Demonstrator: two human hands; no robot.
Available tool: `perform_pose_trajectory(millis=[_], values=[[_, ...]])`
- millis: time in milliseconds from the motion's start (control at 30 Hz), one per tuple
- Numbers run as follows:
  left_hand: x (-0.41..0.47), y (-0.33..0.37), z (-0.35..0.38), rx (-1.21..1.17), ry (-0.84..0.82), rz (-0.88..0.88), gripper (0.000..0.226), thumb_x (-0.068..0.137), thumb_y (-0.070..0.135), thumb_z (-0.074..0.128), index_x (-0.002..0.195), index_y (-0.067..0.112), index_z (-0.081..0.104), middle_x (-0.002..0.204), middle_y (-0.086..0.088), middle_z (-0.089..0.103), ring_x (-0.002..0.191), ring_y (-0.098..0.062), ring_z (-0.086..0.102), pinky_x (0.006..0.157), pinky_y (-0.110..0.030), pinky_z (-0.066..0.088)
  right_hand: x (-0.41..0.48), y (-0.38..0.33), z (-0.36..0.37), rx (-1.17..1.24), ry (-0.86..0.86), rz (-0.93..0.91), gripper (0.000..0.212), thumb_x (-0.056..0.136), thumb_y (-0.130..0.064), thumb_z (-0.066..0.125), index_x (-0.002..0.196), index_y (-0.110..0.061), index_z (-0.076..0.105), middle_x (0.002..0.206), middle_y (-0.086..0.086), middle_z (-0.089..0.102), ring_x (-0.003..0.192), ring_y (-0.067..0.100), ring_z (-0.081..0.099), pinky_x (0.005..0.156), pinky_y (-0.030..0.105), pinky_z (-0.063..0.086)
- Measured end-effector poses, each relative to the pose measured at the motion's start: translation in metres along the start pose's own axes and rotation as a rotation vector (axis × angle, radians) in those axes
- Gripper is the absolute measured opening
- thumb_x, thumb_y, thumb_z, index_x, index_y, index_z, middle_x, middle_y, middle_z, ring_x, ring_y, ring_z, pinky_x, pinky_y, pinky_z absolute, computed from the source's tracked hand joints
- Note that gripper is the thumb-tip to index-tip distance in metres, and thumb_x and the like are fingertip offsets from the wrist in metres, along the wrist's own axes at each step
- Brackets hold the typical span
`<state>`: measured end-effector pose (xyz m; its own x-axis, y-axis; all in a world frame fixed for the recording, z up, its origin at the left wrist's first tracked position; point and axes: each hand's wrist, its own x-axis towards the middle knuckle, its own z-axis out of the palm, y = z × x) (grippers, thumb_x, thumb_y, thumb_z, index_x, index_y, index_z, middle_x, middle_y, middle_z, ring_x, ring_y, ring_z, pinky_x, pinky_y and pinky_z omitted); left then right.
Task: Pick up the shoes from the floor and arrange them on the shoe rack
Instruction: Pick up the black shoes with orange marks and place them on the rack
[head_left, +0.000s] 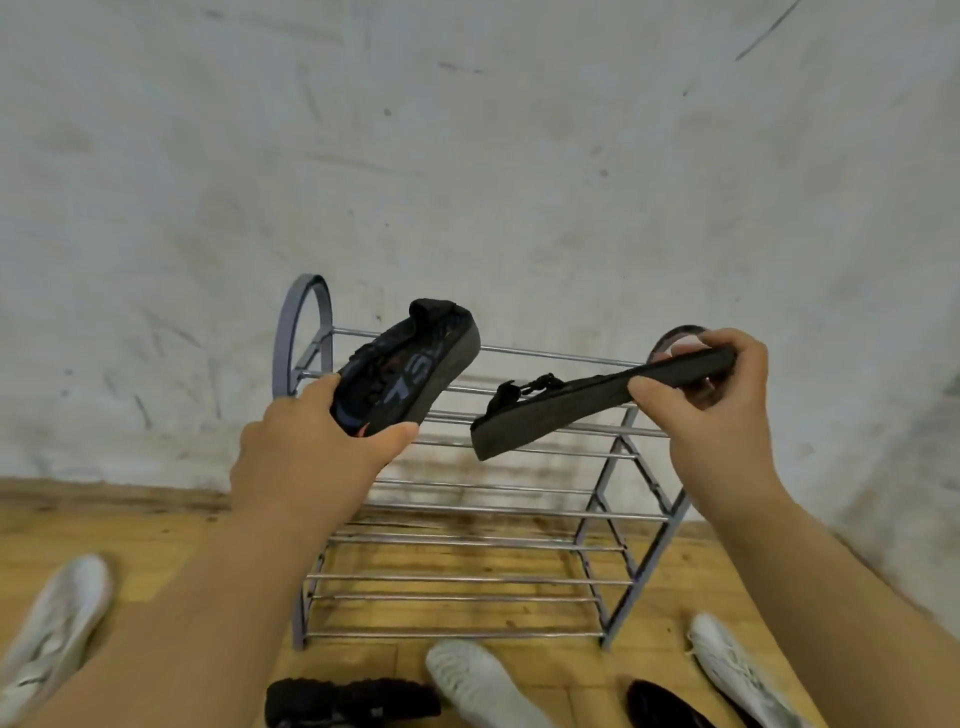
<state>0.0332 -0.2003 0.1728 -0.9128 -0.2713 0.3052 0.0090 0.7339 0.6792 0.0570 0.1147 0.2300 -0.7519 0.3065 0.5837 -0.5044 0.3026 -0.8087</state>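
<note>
On the wood floor lie pale sneakers and a dark shoe. Above the metal-bar shoe rack, the left hand clamps one black sandal — the right hand pinches a flat-soled sandal.

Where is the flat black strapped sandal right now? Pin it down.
In the head view, the flat black strapped sandal is held by the right hand above the metal shoe rack's top bars, right of the chunky black sandal.
</note>
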Motion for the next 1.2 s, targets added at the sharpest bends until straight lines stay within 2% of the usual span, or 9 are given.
perform_pose_trajectory(millis=[167,333,567,667,767,900,967,1033,1200], values=[[0.008,0.009,0.021,-0.06,0.006,-0.044,0.074,0.061,0.094,0.056,0.121,0.05,0.055,0.107,0.008,0.066,0.103,-0.03,0.061,0.085,-0.052,0.059,0.006,0.012,0.009,0.107,0.07,-0.055,0.057,0.084,0.005,0.078,0.119,-0.02,0.04,0.133,0.023,0.05,0.119,0.036,0.059,0.081,0.019,0.054],[0.012,0.021,0.04,-0.083,-0.003,-0.062,0.079,0.061,0.095,0.055,0.124,0.048,0.056,0.108,0.009,0.067,0.102,-0.027,0.062,0.085,-0.05,0.059,0.013,0.018,0.015,0.155,0.138,-0.061,0.054,0.086,0.0,0.079,0.114,-0.025,0.041,0.123,0.008,0.052,0.107,0.018,0.062,0.082,0.019,0.054],[0.019,0.025,0.061,-0.035,-0.069,-0.124,0.08,0.058,0.096,0.054,0.122,0.047,0.057,0.109,0.007,0.066,0.102,-0.029,0.063,0.084,-0.05,0.059,0.026,0.027,0.004,0.218,0.234,0.037,0.055,0.077,-0.025,0.083,0.114,-0.034,0.043,0.122,0.004,0.057,0.107,0.016,0.069,0.096,0.046,0.058],[0.021,0.023,0.068,0.013,-0.095,-0.141,0.086,0.054,0.099,0.052,0.124,0.049,0.056,0.109,0.005,0.066,0.102,-0.03,0.063,0.083,-0.05,0.06,0.034,0.026,-0.002,0.282,0.32,0.097,0.051,0.086,-0.018,0.08,0.117,-0.027,0.04,0.114,-0.001,0.055,0.085,-0.001,0.071,0.093,0.044,0.06],[0.02,0.027,0.07,0.021,-0.11,-0.13,0.085,0.057,0.096,0.053,0.124,0.044,0.057,0.108,0.005,0.066,0.101,-0.029,0.062,0.08,-0.047,0.059,0.034,0.03,-0.001,0.262,0.342,0.085,0.052,0.086,-0.019,0.081,0.116,-0.024,0.039,0.114,0.002,0.055,0.086,0.002,0.07,0.089,0.038,0.061],[0.015,0.03,0.069,0.034,-0.108,-0.118,0.083,0.058,0.094,0.054,0.125,0.044,0.057,0.108,0.005,0.065,0.1,-0.029,0.063,0.08,-0.047,0.059,0.004,0.065,0.015,-0.043,0.128,0.059,0.056,0.077,-0.019,0.09,0.109,-0.029,0.046,0.12,-0.004,0.056,0.108,0.01,0.065,0.092,0.026,0.058],[0.015,0.029,0.068,0.013,-0.116,-0.124,0.081,0.058,0.094,0.054,0.123,0.045,0.057,0.109,0.005,0.065,0.101,-0.029,0.062,0.082,-0.048,0.059,-0.012,0.09,0.018,-0.244,-0.02,0.059,0.053,0.076,-0.027,0.09,0.107,-0.029,0.047,0.117,-0.009,0.057,0.107,0.009,0.062,0.09,0.025,0.055],[0.014,0.027,0.067,0.005,-0.122,-0.129,0.081,0.058,0.094,0.054,0.122,0.045,0.057,0.109,0.005,0.065,0.103,-0.03,0.062,0.083,-0.048,0.059,-0.022,0.108,0.017,-0.441,-0.134,0.029,0.049,0.079,-0.033,0.087,0.108,-0.027,0.048,0.115,-0.005,0.057,0.103,0.011,0.057,0.083,0.012,0.045],[0.012,0.025,0.064,0.032,-0.136,-0.114,0.088,0.056,0.095,0.053,0.127,0.043,0.055,0.114,0.004,0.064,0.106,-0.03,0.061,0.086,-0.049,0.058,-0.025,0.111,0.016,-0.547,-0.251,-0.004,0.051,0.087,-0.033,0.079,0.129,-0.022,0.052,0.124,-0.003,0.053,0.105,0.001,0.048,0.084,0.0,0.036]])
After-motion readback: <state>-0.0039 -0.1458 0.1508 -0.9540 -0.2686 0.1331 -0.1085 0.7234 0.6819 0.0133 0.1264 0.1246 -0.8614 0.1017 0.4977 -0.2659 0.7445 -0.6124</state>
